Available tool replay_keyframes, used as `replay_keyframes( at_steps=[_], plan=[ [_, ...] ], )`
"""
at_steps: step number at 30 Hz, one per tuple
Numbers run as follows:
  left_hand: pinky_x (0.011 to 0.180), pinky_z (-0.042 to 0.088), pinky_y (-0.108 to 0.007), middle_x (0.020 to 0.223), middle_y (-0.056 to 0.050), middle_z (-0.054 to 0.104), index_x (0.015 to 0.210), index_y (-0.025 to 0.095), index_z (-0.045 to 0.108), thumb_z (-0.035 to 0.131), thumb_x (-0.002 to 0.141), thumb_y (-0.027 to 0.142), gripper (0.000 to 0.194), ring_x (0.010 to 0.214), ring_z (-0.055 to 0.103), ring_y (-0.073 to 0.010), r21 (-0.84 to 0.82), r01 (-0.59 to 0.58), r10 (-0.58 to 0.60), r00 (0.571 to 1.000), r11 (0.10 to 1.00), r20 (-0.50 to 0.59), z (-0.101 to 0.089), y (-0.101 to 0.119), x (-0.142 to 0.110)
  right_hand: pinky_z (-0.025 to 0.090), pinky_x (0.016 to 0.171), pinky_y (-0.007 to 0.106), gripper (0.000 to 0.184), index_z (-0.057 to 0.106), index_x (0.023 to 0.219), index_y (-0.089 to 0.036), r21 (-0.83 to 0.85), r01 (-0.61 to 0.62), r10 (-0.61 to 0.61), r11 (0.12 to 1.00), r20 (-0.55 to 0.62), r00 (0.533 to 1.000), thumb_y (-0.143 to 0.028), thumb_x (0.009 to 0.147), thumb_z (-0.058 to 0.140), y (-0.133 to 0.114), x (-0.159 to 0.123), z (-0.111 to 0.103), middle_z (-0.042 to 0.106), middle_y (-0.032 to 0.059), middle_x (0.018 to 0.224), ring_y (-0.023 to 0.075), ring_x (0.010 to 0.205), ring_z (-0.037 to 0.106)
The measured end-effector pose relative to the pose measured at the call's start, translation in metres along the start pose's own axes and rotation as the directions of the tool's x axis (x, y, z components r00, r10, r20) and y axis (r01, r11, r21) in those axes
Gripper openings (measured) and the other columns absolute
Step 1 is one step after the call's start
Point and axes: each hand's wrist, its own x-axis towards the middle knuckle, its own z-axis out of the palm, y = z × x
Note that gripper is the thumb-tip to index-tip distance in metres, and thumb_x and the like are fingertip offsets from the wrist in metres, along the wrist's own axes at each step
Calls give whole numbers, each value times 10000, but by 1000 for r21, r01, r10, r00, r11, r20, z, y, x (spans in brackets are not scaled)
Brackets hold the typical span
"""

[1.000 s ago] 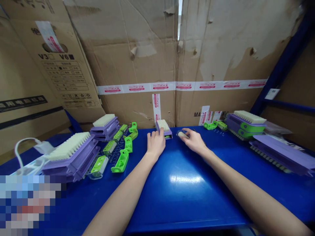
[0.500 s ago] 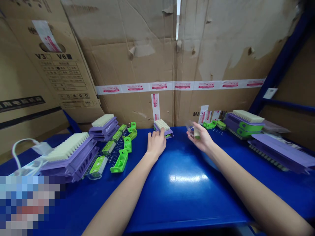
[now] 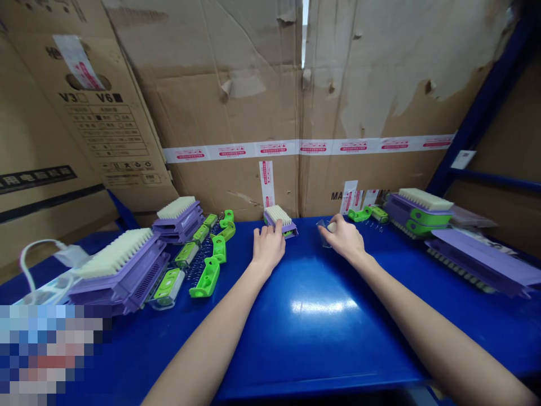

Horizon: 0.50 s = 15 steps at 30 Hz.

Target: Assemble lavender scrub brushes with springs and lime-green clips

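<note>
My left hand (image 3: pixel 269 248) is closed at the near side of a small purple brush block (image 3: pixel 278 214), which has cream bristles on top and a bit of green at its right side. One finger touches the bristle edge; the hand hides the block's near left part. To the right, my right hand (image 3: pixel 347 239) is palm down, its fingers closed round a clear plastic piece (image 3: pixel 323 234). Something whitish shows beneath the fingertips. The clear piece is on or just above the blue table (image 3: pixel 321 344); I cannot tell which.
On the left stand stacked purple brush blocks (image 3: pixel 118 254), green-and-clear parts (image 3: pixel 168 286), thin springs (image 3: pixel 200 259) and bright green brackets (image 3: pixel 205 280). More purple pieces (image 3: pixel 486 254) and a green bracket (image 3: pixel 360 214) lie right. Cardboard (image 3: pixel 236 113) walls the back. A white plug (image 3: pixel 71 255) sits far left.
My right hand has turned from palm up to palm down and lowered the clear plastic piece toward the table. My left hand stays at the purple brush block.
</note>
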Motion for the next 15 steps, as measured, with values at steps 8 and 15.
replay_keyframes(
  at_steps=[8, 15],
  plan=[
    [809, 327, -381, 979, -115, 633, 1292, 150, 380, 396, 845, 174, 448, 942, 553, -252, -37, -11, 11, 1000, 999, -2, 0, -1, 0, 419, 631, 311, 382, 535, 1059, -199, -125, 75, -92, 989, -136, 986, -511, 849, 468, 5, 0, 1, 612, 128, 1059, 266, 839, 632],
    [799, 331, -389, 967, -115, 645, 1273, 144, 402, 404, 853, 203, 424, 927, 564, -259, -51, -64, 64, 998, 997, -16, -4, 2, 0, 423, 680, 310, 385, 579, 981, -166, 202, 62, -17, 977, -219, 976, -498, 850, 433, -1, 1, 1, 640, 109, 897, 237, 797, 604]
  ],
)
